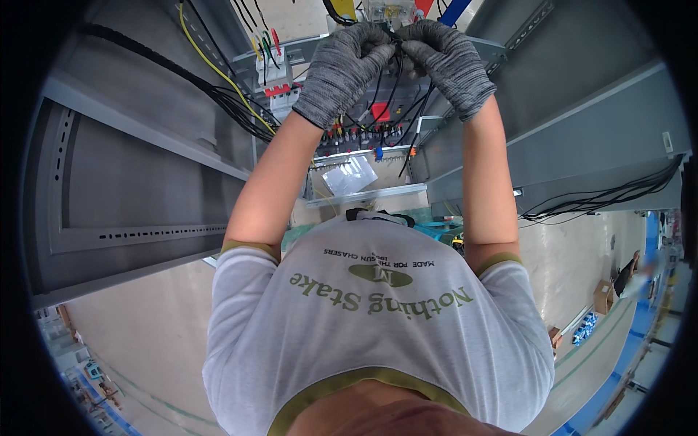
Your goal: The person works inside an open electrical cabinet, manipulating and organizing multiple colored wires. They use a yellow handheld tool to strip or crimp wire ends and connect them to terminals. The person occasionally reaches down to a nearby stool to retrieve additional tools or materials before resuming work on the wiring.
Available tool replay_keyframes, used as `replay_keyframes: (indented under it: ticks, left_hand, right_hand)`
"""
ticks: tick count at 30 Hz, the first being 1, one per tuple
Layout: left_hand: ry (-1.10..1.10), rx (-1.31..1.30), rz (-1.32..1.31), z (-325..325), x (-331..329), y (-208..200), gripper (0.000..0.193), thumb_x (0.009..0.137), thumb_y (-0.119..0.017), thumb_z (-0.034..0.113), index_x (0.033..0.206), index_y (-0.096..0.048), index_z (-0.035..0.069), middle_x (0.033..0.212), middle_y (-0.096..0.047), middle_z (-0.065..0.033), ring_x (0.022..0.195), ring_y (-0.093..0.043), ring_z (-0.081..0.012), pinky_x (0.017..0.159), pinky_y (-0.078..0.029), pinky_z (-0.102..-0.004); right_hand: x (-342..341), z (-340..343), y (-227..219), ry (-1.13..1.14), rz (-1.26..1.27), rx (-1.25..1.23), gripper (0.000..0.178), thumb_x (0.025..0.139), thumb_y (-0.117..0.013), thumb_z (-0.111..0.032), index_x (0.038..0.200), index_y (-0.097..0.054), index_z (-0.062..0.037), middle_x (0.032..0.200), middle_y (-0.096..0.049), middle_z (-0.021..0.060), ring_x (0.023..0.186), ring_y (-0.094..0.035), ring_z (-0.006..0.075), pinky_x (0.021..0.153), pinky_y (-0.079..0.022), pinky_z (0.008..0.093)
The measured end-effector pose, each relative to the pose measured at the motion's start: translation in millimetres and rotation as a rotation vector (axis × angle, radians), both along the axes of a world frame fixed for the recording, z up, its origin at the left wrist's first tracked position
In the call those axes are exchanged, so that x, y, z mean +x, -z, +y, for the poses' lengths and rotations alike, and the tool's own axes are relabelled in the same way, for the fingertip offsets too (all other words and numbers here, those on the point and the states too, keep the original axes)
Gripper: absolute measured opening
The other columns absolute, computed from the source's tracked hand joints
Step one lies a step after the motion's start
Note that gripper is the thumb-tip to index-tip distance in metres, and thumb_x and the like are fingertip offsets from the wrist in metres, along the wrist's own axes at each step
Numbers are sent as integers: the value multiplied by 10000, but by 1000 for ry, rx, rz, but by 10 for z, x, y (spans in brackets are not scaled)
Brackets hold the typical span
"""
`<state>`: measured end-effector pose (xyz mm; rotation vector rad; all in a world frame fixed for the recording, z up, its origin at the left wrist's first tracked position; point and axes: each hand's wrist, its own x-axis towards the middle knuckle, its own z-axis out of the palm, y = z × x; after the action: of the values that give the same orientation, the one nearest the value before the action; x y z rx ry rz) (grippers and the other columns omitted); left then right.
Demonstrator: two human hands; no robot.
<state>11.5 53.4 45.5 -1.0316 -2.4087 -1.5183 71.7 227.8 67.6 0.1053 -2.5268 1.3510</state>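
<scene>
Head view, looking down past the chest into an open grey cabinet [145,167].

Left hand [342,69] – grey knit glove, raised to the top of the cabinet, fingers [374,36] curled closed and pinching black wires [396,80] at the upper end.

Right hand [447,62] – same kind of glove, just beside the left, fingertips of the two hands almost touching. Fingers closed on the same bundle of black wires at its top. Exactly which strand each hand pinches cannot be told.

The wires hang from the pinch point down between the forearms, spreading toward a row of terminals [360,134] with red and dark tops below the hands.

Left of the left hand: a white breaker [276,80] with red tabs; red, green and yellow leads enter it from above. A yellow wire [214,65] and a thick black bundle [167,69] run diagonally across the cabinet's left wall toward it.

Below the terminals: a clear plastic bag [349,174] lying on a lower ledge.

Right side: grey panel [582,123], black cables [611,196] trailing along its lower edge. A cardboard box [603,294] on the floor, well apart.
</scene>
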Motion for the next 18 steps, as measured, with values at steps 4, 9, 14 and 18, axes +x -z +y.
replay_keyframes:
  ticks: [4,9,14,18]
  left_hand:
    - [28,32,-28,-6,-47,67,250,845,-686,195,1009,-658,9,866,-685,-89,802,-628,-134,762,-501,-281]
    - [19,0,27,-22,-27,43,258,854,-678,205,1021,-650,10,895,-683,-97,837,-626,-142,781,-496,-282]
    - [34,-15,26,-49,-20,54,272,863,-671,219,1041,-639,16,922,-685,-96,853,-629,-157,796,-494,-290]
    - [30,11,20,-51,-10,98,263,870,-660,221,1040,-641,22,920,-685,-101,846,-634,-171,798,-496,-304]
  right_hand:
    - [-72,78,107,-45,131,205,244,890,-619,-118,1106,-634,-6,817,-653,59,727,-582,116,688,-494,273]
    - [-49,60,36,-28,192,317,262,873,-653,-154,1090,-642,-7,842,-664,73,764,-599,140,717,-499,296]
    - [-93,82,78,-55,156,284,266,874,-632,-239,1016,-655,-14,843,-662,173,796,-641,314,732,-498,379]
    - [-154,109,184,-125,192,163,276,892,-644,-234,1023,-655,8,769,-638,53,717,-571,134,700,-483,281]
